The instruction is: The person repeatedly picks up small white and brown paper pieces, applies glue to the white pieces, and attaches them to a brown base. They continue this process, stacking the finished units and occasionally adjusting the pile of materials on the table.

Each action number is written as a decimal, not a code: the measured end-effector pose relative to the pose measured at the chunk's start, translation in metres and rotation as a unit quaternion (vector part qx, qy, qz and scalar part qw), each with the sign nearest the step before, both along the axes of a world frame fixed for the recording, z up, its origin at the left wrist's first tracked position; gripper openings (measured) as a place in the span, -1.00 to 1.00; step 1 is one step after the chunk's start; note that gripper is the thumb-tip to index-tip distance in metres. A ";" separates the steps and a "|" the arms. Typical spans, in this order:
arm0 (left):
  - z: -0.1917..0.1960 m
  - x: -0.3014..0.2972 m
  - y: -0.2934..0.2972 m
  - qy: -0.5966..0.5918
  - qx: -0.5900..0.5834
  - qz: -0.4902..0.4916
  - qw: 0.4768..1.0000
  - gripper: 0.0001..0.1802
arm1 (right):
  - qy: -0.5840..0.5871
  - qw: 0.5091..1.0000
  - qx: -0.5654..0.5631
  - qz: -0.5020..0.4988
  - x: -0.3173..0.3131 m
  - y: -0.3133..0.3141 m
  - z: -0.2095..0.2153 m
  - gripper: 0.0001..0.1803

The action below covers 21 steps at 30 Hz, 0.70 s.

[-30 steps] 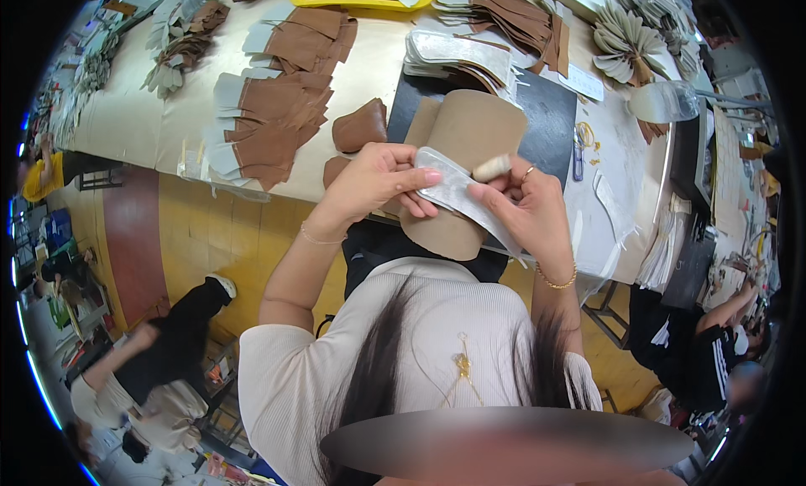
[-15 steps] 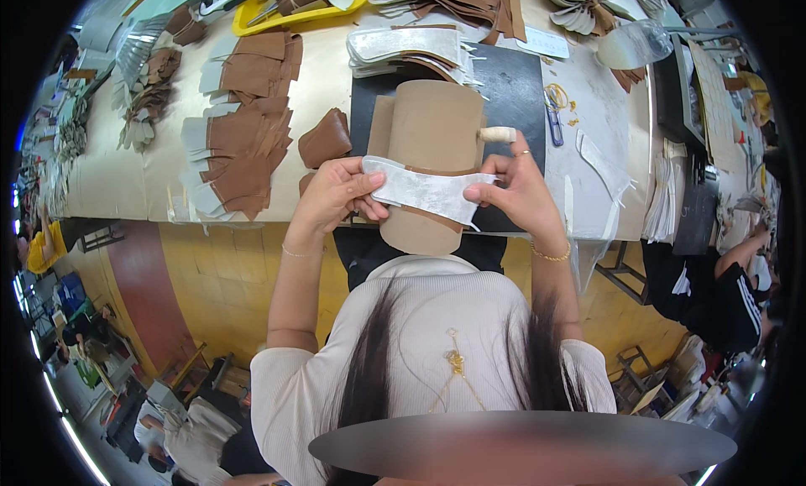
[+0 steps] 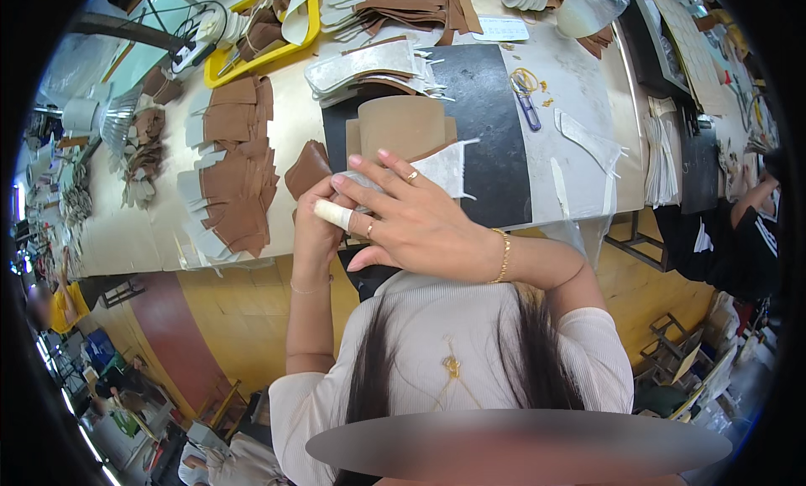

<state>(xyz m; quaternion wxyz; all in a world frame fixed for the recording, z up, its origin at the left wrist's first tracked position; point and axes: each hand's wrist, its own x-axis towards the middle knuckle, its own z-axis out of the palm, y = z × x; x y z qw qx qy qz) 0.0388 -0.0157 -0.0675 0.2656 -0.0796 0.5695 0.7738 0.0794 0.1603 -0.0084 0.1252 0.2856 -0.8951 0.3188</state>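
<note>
My left hand [image 3: 314, 226] is closed on the left end of a curved brown leather piece with a white backing [image 3: 447, 169]. Much of its grip is hidden behind my right hand [image 3: 411, 207]. The right hand lies palm down across the piece with its fingers stretched out, and its bandaged index finger reaches my left hand. Threads stick out from the piece's right end. Just behind it stands a tan rounded form [image 3: 401, 121] on a black mat [image 3: 495, 133]. A folded brown leather piece [image 3: 309, 169] lies beside my left hand.
A white-backed stack [image 3: 365, 70] lies behind the form. Fanned brown pieces [image 3: 239, 163] are on the left, with a yellow tray [image 3: 312, 26] beyond. Blue-handled snips [image 3: 527, 110] and a loose white piece [image 3: 589, 142] lie to the right.
My right hand has let go of the piece's right end and swung left across it, fingers spread. My left hand has moved slightly down. The whole view has shifted and turned.
</note>
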 end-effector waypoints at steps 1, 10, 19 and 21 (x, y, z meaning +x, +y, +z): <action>-0.002 -0.002 -0.001 0.010 0.012 -0.002 1.000 -0.77 | -0.007 1.000 0.001 -0.006 0.000 -0.003 -0.005 -0.30; -0.011 -0.014 -0.008 -0.069 0.103 -0.111 0.986 -0.69 | -0.089 0.950 -0.288 -0.084 0.030 0.025 -0.077 -0.19; 0.027 -0.061 0.012 0.053 0.095 -0.127 0.986 -0.66 | -0.275 0.862 -0.400 -0.145 0.047 0.091 -0.080 -0.01; 0.030 -0.088 0.020 0.088 0.101 -0.106 0.985 -0.68 | -0.247 0.867 -0.386 -0.194 0.046 0.110 -0.072 -0.03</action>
